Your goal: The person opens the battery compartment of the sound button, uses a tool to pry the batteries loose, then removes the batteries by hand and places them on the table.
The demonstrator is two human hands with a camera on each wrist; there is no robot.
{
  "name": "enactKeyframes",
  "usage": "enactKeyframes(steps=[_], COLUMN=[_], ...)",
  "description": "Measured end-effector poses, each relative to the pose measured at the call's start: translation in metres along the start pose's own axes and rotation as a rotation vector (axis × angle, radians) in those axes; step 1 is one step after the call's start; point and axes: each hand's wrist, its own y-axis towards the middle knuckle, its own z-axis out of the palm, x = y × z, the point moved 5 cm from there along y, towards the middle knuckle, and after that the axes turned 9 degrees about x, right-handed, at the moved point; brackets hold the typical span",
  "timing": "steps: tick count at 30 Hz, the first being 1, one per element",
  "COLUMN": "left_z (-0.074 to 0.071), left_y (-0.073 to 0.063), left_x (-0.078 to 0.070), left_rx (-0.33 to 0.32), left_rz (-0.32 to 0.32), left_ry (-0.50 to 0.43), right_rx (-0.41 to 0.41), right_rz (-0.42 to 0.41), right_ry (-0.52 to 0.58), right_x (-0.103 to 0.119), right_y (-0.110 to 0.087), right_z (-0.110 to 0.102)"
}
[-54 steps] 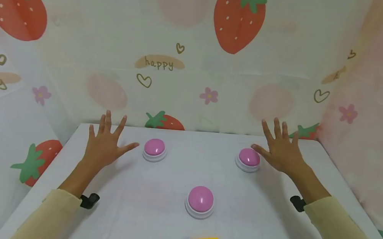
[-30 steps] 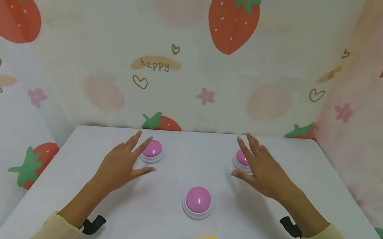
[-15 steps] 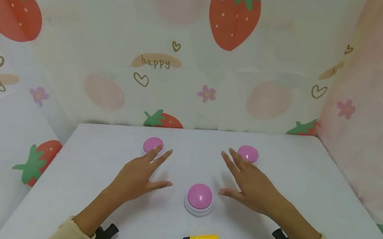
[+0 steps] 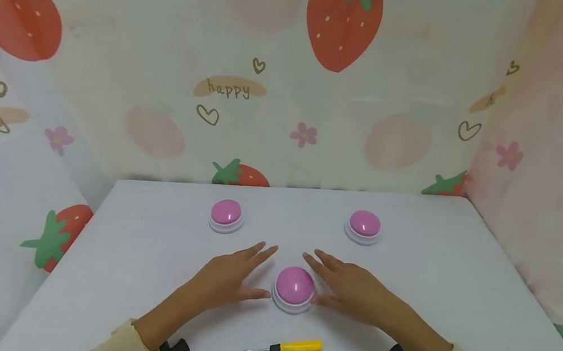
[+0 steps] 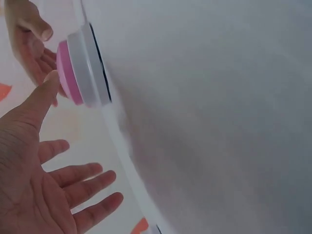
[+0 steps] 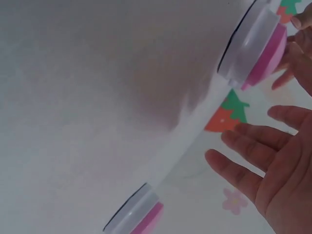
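A pink dome push button (image 4: 294, 285) on a round white base stands near the middle of the table, between my two hands. My left hand (image 4: 225, 278) is at its left side, fingers spread and thumb tip close to the base. On the other side my right hand (image 4: 352, 291) mirrors it, its thumb overlapping the base's right edge in the head view. Neither hand holds anything. The left wrist view shows the left palm (image 5: 34, 185) with loose, parted fingers beside the button (image 5: 70, 73). In the right wrist view the right hand (image 6: 282, 165) is likewise spread.
Two more pink buttons stand farther back, one at left (image 4: 226, 213) and one at right (image 4: 364, 225). A yellow-handled screwdriver (image 4: 300, 347) lies in front of the middle button on the white table (image 4: 126, 251). Strawberry-patterned cloth (image 4: 172, 46) surrounds the table's back and sides.
Both hands have come inward and nearer the body, from beside the two back buttons to either side of the middle button. The buttons and the screwdriver stay where they were.
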Motion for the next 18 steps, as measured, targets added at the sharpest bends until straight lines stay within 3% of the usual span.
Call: enactKeyframes(steps=[7,14,18], left_z=[0.007,0.017,0.017], left_y=[0.011,0.019,0.021], left_x=[-0.009,-0.007,-0.009], left_rx=[0.039,0.113,0.134], left_rz=[0.066,0.065,0.057], left_ry=[-0.050,-0.114,-0.107], right_rx=[0.032,0.002,-0.018], right_rz=[0.017,-0.035,-0.054], right_ry=[-0.004,-0.047,-0.064], right_x=[0.008,0.014,0.015], right_y=[0.010,0.014,0.016], right_z=[0.005,0.008,0.007])
